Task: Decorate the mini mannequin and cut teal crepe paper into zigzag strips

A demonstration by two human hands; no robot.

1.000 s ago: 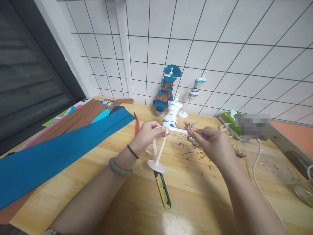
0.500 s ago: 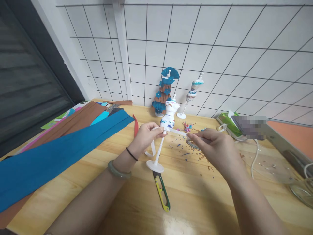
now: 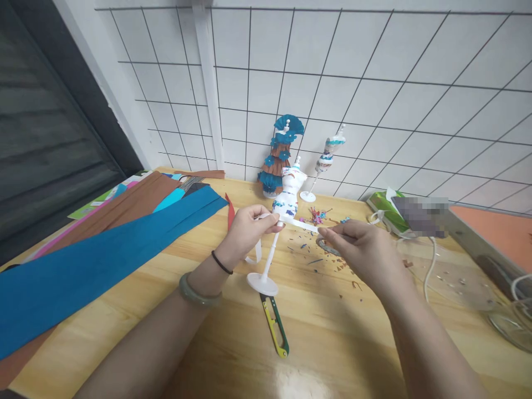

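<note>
A small white dress form (image 3: pixel 293 183) with blue and brown marks leans a little on its white stand (image 3: pixel 262 283). My left hand (image 3: pixel 254 226) pinches a white strip against the lower end of the form. From there the strip (image 3: pixel 305 225) runs taut to the right, where my right hand (image 3: pixel 359 244) grips its other part between thumb and finger. A loose length of strip hangs in a loop below my left hand. Yellow-and-green thread snips (image 3: pixel 276 327) lie just in front of the stand's base.
Blue (image 3: pixel 103 260) and brown paper sheets cover the left side. Behind stand a form dressed in blue and brown paper (image 3: pixel 277 160) and another wrapped form (image 3: pixel 330 149). Paper scraps (image 3: pixel 318 215) are scattered mid-table. A green packet (image 3: pixel 388 209), cable and glass jar (image 3: pixel 513 324) are at right.
The form and its stand have shifted very slightly. The strip between my hands slopes down a little more to the right. Both hands keep their hold.
</note>
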